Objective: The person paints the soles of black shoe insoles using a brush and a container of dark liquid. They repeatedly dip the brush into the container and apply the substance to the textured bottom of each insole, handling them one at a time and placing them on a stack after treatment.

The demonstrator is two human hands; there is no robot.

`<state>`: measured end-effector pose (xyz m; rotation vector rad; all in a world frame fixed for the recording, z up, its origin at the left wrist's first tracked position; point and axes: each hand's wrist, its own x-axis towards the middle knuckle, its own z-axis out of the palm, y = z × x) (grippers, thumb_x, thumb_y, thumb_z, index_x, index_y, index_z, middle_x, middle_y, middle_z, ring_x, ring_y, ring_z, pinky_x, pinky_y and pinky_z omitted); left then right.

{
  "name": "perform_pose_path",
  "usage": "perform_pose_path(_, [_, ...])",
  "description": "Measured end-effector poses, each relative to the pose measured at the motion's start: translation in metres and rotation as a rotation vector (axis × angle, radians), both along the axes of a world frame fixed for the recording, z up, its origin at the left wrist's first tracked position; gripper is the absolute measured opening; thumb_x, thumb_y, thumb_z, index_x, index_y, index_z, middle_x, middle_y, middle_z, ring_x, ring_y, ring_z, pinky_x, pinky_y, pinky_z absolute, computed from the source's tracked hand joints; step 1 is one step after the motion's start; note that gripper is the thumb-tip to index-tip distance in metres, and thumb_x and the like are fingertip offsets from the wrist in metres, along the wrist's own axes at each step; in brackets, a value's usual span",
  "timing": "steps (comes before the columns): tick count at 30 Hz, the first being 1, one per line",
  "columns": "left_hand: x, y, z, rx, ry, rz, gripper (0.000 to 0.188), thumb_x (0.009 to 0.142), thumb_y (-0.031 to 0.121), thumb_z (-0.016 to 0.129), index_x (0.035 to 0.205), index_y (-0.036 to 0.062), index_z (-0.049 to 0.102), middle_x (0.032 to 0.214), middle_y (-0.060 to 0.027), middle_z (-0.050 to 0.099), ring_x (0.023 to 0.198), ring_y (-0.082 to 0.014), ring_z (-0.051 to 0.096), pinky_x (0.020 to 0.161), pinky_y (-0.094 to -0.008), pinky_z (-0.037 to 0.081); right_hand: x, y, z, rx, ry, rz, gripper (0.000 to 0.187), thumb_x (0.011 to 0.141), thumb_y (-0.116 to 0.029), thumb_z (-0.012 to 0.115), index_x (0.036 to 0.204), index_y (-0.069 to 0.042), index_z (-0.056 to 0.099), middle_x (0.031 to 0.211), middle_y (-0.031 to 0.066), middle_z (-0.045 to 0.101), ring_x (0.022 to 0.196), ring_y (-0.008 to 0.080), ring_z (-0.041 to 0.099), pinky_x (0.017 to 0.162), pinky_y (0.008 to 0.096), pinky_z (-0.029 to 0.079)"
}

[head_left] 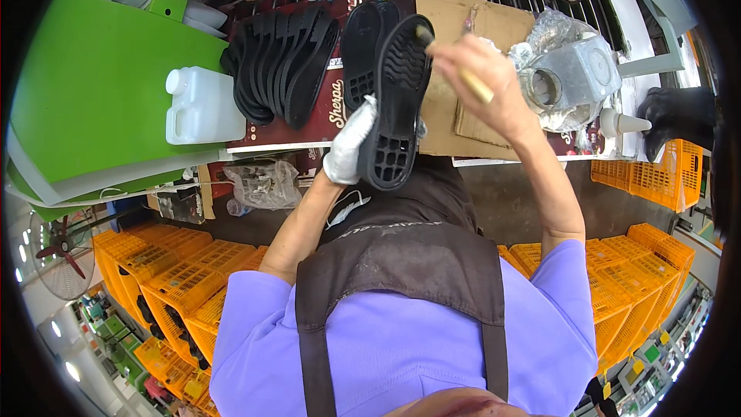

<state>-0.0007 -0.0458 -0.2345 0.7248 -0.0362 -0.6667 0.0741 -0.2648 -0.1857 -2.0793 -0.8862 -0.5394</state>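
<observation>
A black shoe sole [395, 108] is held up in my left hand [353, 143], which wears a white glove and wraps around its left edge. The grid-patterned heel of the sole points toward me. My bare right hand [482, 81], slightly blurred, grips a brush [476, 85] with a pale handle. The bristles meet the toe end of the sole at its upper right. More black soles [361, 54] lie just behind the held one. Further left, a row of several black soles [282, 62] leans together on the bench.
Beside the row of soles stands a white plastic jug [204, 106]. Flat cardboard [440, 23] covers the bench's middle. To the right are a clear plastic container [579, 73] on its side and a white nozzle bottle [624, 123]. Orange crates [185, 270] stand behind me.
</observation>
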Motion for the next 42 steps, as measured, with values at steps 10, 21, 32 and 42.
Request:
perform_pose_path(10, [0.005,0.001,-0.013,-0.153,0.072,0.022,0.051,0.099,0.042,0.025,0.13,0.0047,0.043,0.113,-0.0168,0.058,0.099,-0.0227,0.061,0.086,-0.035,0.051,-0.031,-0.009,0.009,0.065,0.279,0.076,0.013,0.078,-0.005,0.067,0.091,-0.004,0.065,0.077,0.0089,0.062,0.067,0.0221,0.06,0.056,0.0306,0.048])
perform_pose_path(21, [0.019,0.004,-0.022,-0.191,0.075,0.075,0.048,0.099,0.037,0.027,0.126,0.0011,0.045,0.113,-0.0154,0.058,0.101,-0.0229,0.059,0.091,-0.0376,0.047,-0.078,0.014,0.008,0.112,0.371,0.55,0.022,0.073,-0.003,0.07,0.094,-0.003,0.065,0.074,0.009,0.06,0.063,0.0221,0.059,0.056,0.0309,0.048])
perform_pose_path(32, [0.012,-0.002,-0.001,-0.268,0.102,-0.073,0.057,0.098,0.045,0.021,0.128,0.0013,0.042,0.106,-0.0253,0.058,0.08,-0.0275,0.065,0.065,-0.0359,0.056,-0.005,-0.013,-0.028,0.256,0.225,-0.085,0.016,0.084,-0.006,0.062,0.099,-0.001,0.066,0.081,0.0073,0.065,0.069,0.0128,0.058,0.061,0.0244,0.047])
perform_pose_path(42, [0.014,0.001,0.005,-0.221,0.13,-0.013,0.053,0.099,0.043,0.024,0.128,0.0021,0.043,0.106,-0.0182,0.06,0.092,-0.0244,0.062,0.084,-0.0354,0.05,-0.046,-0.005,0.009,0.058,0.261,0.256,0.021,0.076,-0.001,0.066,0.097,-0.004,0.064,0.077,0.0084,0.06,0.064,0.0221,0.059,0.055,0.0321,0.047])
